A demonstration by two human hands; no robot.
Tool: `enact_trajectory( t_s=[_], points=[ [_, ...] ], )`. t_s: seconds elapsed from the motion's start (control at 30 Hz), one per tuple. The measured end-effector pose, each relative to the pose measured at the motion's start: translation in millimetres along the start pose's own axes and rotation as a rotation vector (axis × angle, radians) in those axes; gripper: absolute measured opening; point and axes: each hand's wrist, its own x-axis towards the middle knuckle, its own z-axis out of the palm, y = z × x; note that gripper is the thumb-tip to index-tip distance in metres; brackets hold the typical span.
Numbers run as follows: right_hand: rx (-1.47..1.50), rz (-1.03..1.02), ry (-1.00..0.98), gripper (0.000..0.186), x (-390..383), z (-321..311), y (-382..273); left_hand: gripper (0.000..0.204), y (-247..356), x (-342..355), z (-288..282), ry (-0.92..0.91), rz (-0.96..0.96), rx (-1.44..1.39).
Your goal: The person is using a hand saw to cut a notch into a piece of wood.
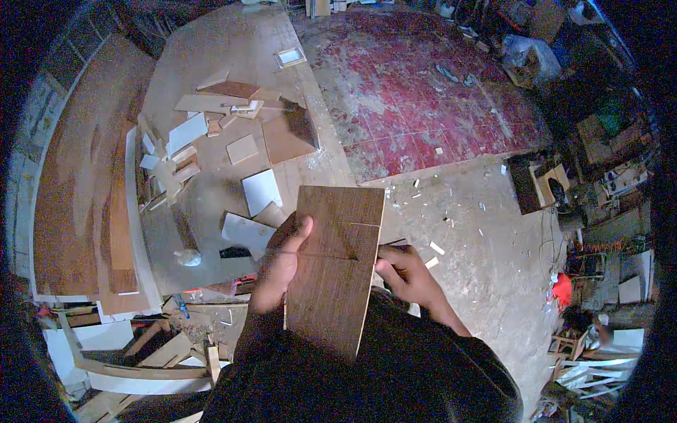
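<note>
A flat brown wooden board [331,282] stands tilted in front of my body, its lower end near my dark clothing. My left hand [281,264] grips its left edge, the thumb lying on the broad face and the other fingers hidden behind. A thin dark line runs across the face to a dark mark, and a short pale line lies higher up near the right edge. By the right edge, my right hand [409,278] is closed with curled fingers. A thin dark piece shows at those fingers, too small to name.
On the left, a worktable [211,261] bears several offcuts, a white panel [261,192] and a small pale bag [187,257]. More scrap wood [169,349] is heaped at lower left. Red worn flooring [430,106] lies ahead; wood chips dot the grey floor [479,282]. Clutter lines the right.
</note>
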Motion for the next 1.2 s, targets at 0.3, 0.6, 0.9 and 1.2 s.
enact_trajectory(
  t_s=[0.3,0.6,0.9,1.2],
  points=[
    [0.294,-0.001,-0.100,0.029,4.6,4.5,21.2,0.049,4.5,-1.6,-1.3,-0.057,-0.004,0.088],
    [-0.091,-0.229,0.140,0.015,4.9,23.5,32.8,0.046,-3.4,-4.4,6.7,-0.037,-0.176,-0.100],
    [0.237,-0.212,0.102,0.015,4.3,19.3,16.3,0.045,8.1,-9.6,-6.4,0.006,-0.063,-0.037],
    [0.346,-0.327,0.648,0.028,-5.7,38.8,57.7,0.039,10.8,-5.2,-17.5,0.073,-0.039,0.274]
  ],
)
